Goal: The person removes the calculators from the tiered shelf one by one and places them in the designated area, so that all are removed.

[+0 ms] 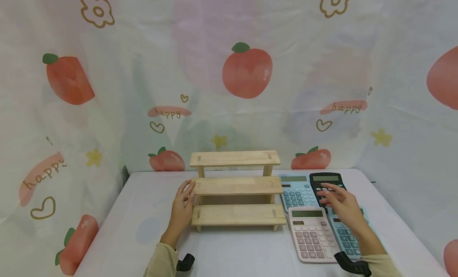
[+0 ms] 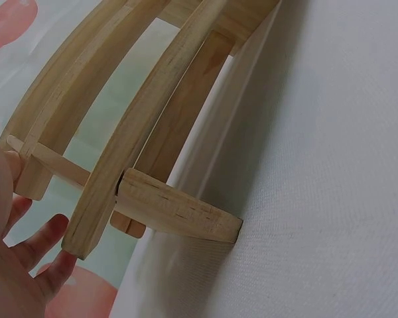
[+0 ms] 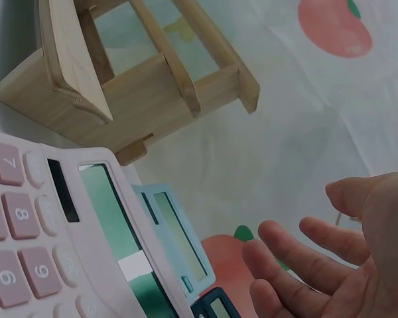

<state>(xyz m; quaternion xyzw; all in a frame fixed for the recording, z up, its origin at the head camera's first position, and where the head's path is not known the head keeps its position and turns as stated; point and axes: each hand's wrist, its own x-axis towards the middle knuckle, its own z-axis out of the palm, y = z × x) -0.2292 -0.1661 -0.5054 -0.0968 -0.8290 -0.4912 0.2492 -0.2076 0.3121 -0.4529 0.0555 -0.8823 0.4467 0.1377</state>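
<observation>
A three-tier wooden step shelf (image 1: 237,186) stands on the white table. My left hand (image 1: 183,207) is at its left side, with fingertips against the end of the middle board; the left wrist view shows the fingers (image 2: 45,235) reaching the board ends. To the right of the shelf, my right hand (image 1: 343,207) hovers over the calculators with fingers loosely bent and nothing held. Below and around it are a black calculator (image 1: 326,178), a light blue one (image 1: 296,195) at the back, a pink one (image 1: 313,237) in front, and another blue one (image 1: 347,235) partly hidden by my forearm.
A white cloth covers the table (image 1: 236,249). Behind and at both sides hangs a curtain (image 1: 200,62) printed with red fruit, flowers and the word "happy". The pink calculator overlaps the blue ones in the head view. Black straps (image 1: 185,263) sit at both wrists.
</observation>
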